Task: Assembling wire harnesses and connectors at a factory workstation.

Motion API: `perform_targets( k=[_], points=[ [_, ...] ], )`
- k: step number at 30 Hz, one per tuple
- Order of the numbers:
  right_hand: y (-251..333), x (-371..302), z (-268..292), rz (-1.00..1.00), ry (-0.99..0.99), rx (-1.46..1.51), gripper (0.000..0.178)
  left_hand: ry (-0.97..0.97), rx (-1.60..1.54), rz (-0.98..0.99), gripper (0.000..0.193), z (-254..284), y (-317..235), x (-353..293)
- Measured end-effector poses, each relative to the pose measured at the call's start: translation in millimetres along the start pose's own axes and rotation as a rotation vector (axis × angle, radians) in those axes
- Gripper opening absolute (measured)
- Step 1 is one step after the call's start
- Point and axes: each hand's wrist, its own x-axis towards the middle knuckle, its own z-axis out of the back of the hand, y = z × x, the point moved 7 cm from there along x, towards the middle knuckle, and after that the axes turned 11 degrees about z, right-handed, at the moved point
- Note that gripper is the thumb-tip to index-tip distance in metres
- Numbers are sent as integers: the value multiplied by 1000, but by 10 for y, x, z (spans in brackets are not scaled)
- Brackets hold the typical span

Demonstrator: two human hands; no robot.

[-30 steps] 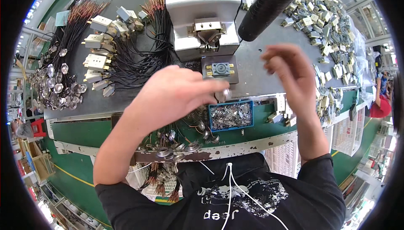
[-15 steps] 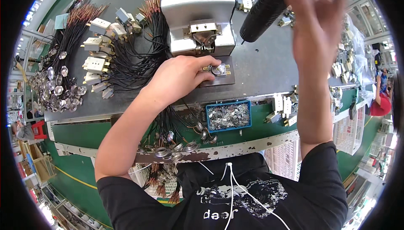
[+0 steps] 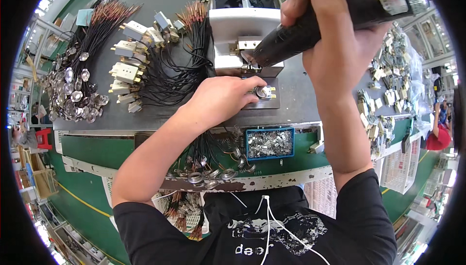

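My right hand grips a black electric screwdriver, tilted so its tip meets the front of a white-and-silver screw feeder. The exact contact at the tip is hard to make out. My left hand is closed, thumb and forefinger pinching a small electrical part with a round metal ring and brass terminals. That part rests on a flat metal plate just in front of the feeder. Black wires run beside and under my left wrist.
White-and-grey sockets and bundled wires with copper ends cover the left bench. A blue tray of small metal pieces sits at the front. Metal rings lie near the bench edge. More sockets are heaped right.
My right hand has swung the screwdriver down and left, taking a full grip on it, its tip now at the feeder. My left hand stays on the part; the whole view has shifted slightly.
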Motion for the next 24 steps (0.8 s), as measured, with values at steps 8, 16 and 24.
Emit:
perform_targets(
  k=[8,16,24],
  points=[
    [-360,149,-239,622,214,946,13,-23,-30,-17,33,24,-26,7],
    [-335,20,-188,-49,22,-57,12,16,-17,2,36,25,-25,-10],
    [-230,43,-354,-166,417,152,61,-12,-9,-6,36,29,-21,-21]
  ],
)
